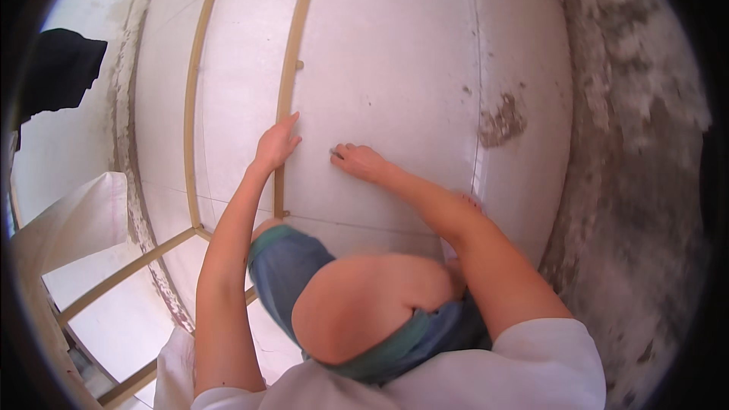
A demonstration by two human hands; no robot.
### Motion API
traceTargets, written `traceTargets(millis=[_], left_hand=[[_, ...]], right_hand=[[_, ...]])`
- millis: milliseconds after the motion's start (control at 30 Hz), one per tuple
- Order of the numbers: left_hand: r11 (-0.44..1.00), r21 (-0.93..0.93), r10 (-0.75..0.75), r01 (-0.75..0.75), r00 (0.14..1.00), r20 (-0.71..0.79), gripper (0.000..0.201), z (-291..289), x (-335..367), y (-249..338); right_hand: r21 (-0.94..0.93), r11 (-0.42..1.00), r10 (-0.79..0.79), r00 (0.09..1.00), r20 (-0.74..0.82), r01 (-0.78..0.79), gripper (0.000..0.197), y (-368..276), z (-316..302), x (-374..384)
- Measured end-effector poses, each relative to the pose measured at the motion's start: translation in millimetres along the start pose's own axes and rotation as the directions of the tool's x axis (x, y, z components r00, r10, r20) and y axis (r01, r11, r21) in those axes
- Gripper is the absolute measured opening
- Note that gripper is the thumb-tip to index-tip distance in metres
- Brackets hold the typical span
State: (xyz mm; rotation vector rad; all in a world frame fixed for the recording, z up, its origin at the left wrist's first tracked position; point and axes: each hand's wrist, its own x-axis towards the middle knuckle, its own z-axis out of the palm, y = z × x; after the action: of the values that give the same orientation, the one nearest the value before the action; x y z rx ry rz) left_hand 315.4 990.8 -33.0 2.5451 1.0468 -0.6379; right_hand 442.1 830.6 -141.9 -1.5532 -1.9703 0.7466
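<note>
A long tan bar lies along the pale tiled floor. My left hand rests over this bar, its index finger stretched out along it and the thumb apart. Just to the right, close above the floor, my right hand has its fingers pinched together. From its fingertips pokes a small grey piece, too small to tell its kind. Short tan pegs stick out from the bar's right side, one a peg beyond my left hand and one nearer my knee.
A second tan bar runs parallel on the left and meets a crossbar at a corner. Far left are a black object and a pale sheet. A stained, rough grey strip borders the tiles at the right.
</note>
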Motion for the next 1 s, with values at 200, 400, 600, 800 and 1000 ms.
traceTargets(millis=[200, 400, 600, 800, 1000], left_hand=[[0.991, 0.008, 0.134, -0.134, 0.982, -0.134, 0.060, 41.8, 9.8, 7.3], [1.000, 0.023, -0.017, 0.017, 1.000, 0.001, 0.059, 22.5, 29.4, 44.2], [0.991, 0.130, 0.024, -0.014, 0.997, -0.075, 0.036, -15.5, 58.4, 33.8], [0.957, 0.254, 0.127, -0.139, 0.990, 0.066, 0.030, -73.6, 35.3, -23.1], [0.753, -0.640, 0.186, -0.154, 0.982, -0.017, 0.034, -102.1, 74.2, 57.7]], right_hand=[[0.136, 0.856, 0.518, 0.825, -0.228, -0.499, 0.045, 187.0, -136.9, 8.1], [0.535, 0.497, 0.827, 0.559, -0.056, -0.683, 0.019, 160.0, -252.7, -13.8], [0.013, 1.000, 0.003, 1.000, -0.014, -0.003, 0.011, 53.4, -57.6, -84.3], [-0.015, 0.899, 0.414, 0.863, -0.290, -0.437, 0.014, 143.8, -174.5, -73.5], [0.737, 0.631, 0.671, 0.646, -0.364, -0.240, 0.011, 146.8, -233.1, -6.0]])
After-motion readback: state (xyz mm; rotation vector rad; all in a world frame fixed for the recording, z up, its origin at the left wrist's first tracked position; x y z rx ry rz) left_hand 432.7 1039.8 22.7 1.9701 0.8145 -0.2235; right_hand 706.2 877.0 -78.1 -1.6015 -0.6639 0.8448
